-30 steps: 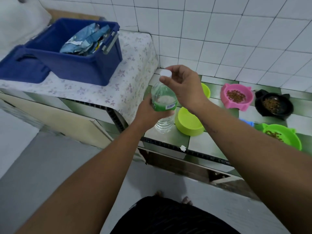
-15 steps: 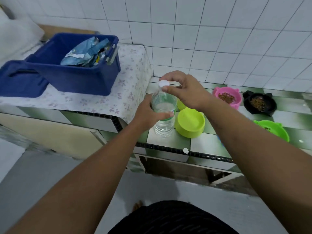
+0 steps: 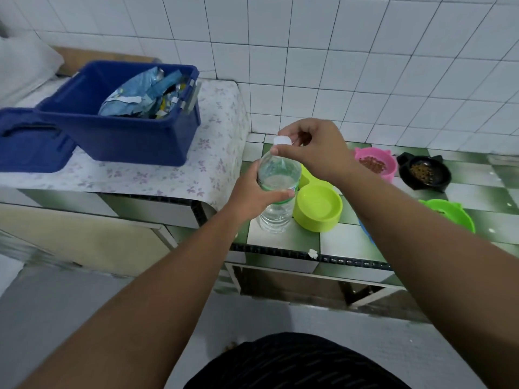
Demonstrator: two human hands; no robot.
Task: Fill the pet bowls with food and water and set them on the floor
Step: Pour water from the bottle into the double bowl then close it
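Pet bowls stand on the green-and-white tiled counter (image 3: 283, 238), seen from the head camera: a lime double bowl (image 3: 318, 206) nearest the front edge, a pink bowl (image 3: 375, 164) and a black bowl (image 3: 424, 172) further back by the wall, both with brown kibble in them, and a green bowl (image 3: 449, 214) to the right, partly hidden by the right forearm, with a little kibble showing at its edge.

A clear water bottle (image 3: 276, 172) stands upright on the counter, just left of the lime double bowl and touching or nearly touching it. The left hand (image 3: 251, 193) is wrapped round the bottle's middle, over the green label, fingers curled across the front. The right hand (image 3: 317, 148) is above the bottle's neck, its thumb and forefinger pinched on the white cap (image 3: 282, 140). Whether the cap is screwed on or loose cannot be told.

A small blue thing (image 3: 366, 231) shows beside the right forearm, mostly hidden. A scrap of white paper (image 3: 313, 253) sits at the counter's front edge.

To the left, on a higher surface under a floral cloth (image 3: 168, 175), stands a blue bin (image 3: 118, 127) holding crumpled blue bags (image 3: 140, 94). Its blue lid (image 3: 31, 138) lies beside it, to the left. White tiles cover the wall (image 3: 365, 66) behind.
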